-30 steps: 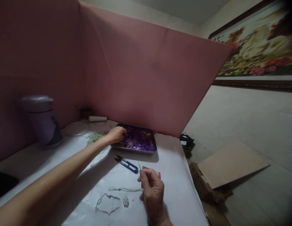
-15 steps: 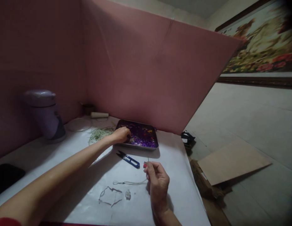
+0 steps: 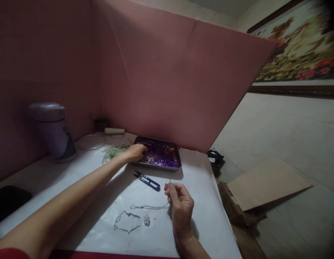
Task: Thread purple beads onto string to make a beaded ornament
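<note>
My left hand reaches into the left side of a dark metal tray of purple and mixed beads. Its fingers are curled down at the beads, and whatever they pinch is hidden. My right hand is closed in a pinch on a thin cord, with a small red piece at the fingertips. The cord's looped end lies on the white table cover to the left. Between the hands rest blue thread snips. Nearer me are a thin dark bracelet-like strand and a small clear cluster.
A lilac bottle stands at the left, with a dark flat object before it. Green threads and a pale roll lie behind my left arm. Pink panels enclose the table; cardboard lies right, beyond the table edge.
My left hand has shifted slightly left within the tray, uncovering more beads. My right hand keeps its pinch almost in place. The view has tilted a little.
</note>
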Demonstrator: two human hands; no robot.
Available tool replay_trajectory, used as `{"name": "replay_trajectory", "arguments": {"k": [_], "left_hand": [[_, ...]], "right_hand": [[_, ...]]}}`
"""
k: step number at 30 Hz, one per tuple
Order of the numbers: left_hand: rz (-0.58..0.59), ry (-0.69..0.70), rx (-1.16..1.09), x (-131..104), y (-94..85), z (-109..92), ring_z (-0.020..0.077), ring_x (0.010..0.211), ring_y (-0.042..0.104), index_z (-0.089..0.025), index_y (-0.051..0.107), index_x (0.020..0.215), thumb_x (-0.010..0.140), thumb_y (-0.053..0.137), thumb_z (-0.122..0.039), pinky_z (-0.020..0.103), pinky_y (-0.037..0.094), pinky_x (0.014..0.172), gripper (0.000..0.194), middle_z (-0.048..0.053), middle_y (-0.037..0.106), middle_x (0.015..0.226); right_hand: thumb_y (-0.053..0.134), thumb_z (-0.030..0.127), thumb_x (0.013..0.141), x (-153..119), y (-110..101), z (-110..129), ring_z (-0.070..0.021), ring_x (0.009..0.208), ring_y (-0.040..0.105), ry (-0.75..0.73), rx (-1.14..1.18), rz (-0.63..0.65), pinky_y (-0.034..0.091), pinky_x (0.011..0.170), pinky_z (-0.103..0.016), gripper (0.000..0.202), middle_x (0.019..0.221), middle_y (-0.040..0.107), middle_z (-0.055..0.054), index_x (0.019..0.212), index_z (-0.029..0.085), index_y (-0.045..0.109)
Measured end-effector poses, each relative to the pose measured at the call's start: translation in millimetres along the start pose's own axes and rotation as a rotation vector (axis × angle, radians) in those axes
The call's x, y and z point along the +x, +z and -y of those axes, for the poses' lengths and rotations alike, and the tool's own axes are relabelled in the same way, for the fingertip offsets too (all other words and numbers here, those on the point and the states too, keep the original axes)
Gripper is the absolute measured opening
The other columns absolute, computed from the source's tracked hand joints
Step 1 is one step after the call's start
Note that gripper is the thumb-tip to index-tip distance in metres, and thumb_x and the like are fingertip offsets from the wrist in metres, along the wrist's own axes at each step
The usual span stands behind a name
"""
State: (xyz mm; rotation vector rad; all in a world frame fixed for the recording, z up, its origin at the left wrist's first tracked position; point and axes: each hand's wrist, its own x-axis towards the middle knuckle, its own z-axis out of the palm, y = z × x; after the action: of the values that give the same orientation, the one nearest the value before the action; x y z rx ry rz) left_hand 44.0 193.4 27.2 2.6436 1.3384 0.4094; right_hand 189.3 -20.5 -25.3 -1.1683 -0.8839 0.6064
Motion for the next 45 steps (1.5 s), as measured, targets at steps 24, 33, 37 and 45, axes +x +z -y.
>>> {"name": "replay_trajectory", "arguments": {"k": [24,33,37,45], "left_hand": [[0.019,0.312,0.101,36.2,21.5,-44.9,0.0223,0.101,0.056,-0.023,0.068,0.091,0.077,0.055,-0.021,0.034,0.038,0.090,0.019,0.006,0.063,0.105],[0.043,0.321,0.102,18.8,-4.4,5.1,0.0208,0.092,0.057,-0.018,0.067,0.074,0.069,0.051,-0.007,0.028,0.042,0.083,0.021,0.007,0.065,0.089],[0.034,0.296,0.085,10.8,-14.1,16.3,0.0197,0.088,0.059,-0.016,0.068,0.073,0.066,0.047,-0.001,0.025,0.043,0.077,0.027,0.006,0.066,0.086],[0.018,0.241,0.054,12.6,-11.1,-1.2,0.0165,0.089,0.060,-0.021,0.072,0.082,0.072,0.052,-0.011,0.021,0.044,0.078,0.024,0.003,0.068,0.090]], "right_hand": [[0.059,0.039,0.080,-1.3,3.0,0.4,-0.0077,0.047,0.038,-0.022,-0.059,0.062,0.033,0.045,-0.020,0.027,0.058,0.052,0.002,0.068,0.015,0.057],[0.058,0.039,0.081,-2.5,3.8,3.7,-0.0089,0.046,0.041,-0.047,-0.116,0.051,0.039,0.046,-0.022,0.027,0.057,0.053,0.001,0.066,0.016,0.058],[0.057,0.038,0.082,-2.3,2.5,3.9,-0.0104,0.048,0.045,-0.065,-0.136,0.047,0.044,0.053,-0.024,0.027,0.058,0.055,0.000,0.067,0.016,0.059],[0.059,0.041,0.079,-1.7,2.4,3.6,-0.0087,0.045,0.039,-0.054,-0.115,0.054,0.036,0.043,-0.020,0.029,0.055,0.051,0.002,0.065,0.016,0.058]]}}
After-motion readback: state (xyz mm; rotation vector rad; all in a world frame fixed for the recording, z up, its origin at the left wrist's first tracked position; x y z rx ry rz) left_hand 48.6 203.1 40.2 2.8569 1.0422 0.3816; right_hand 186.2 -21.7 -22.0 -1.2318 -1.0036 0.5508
